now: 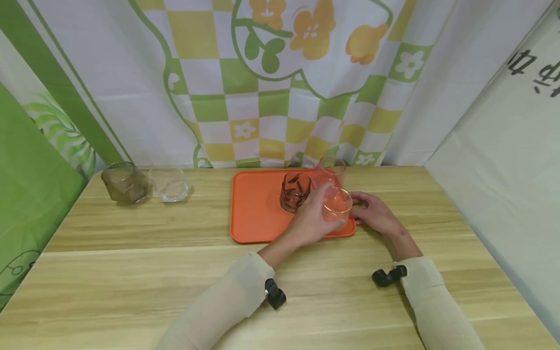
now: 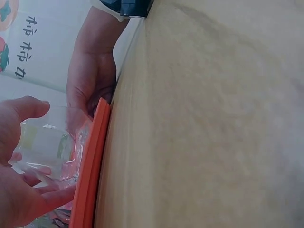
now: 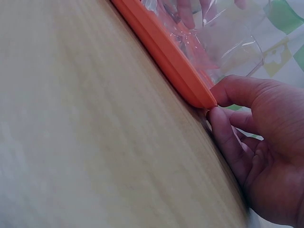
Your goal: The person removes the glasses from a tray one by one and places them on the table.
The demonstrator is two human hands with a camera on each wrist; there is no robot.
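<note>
My left hand [image 1: 311, 215] curves round a clear glass with a gold rim [image 1: 337, 206], which stands at the right side of an orange tray [image 1: 255, 209]. In the left wrist view the thumb lies along one side of this glass, with fingers on the other. Behind it on the tray is another clear glass [image 1: 334, 170], tinted by the orange beneath. A dark patterned glass [image 1: 294, 193] stands beside my left hand. My right hand [image 1: 375, 211] pinches the tray's right edge, forefinger above and thumb below in the right wrist view [image 3: 266, 128].
At the table's far left stand a smoky brown glass [image 1: 125, 183] and a clear glass [image 1: 169, 184]. A checked curtain [image 1: 280, 107] hangs along the back edge of the wooden table [image 1: 144, 282]. White cloth [image 1: 503, 155] borders the right side.
</note>
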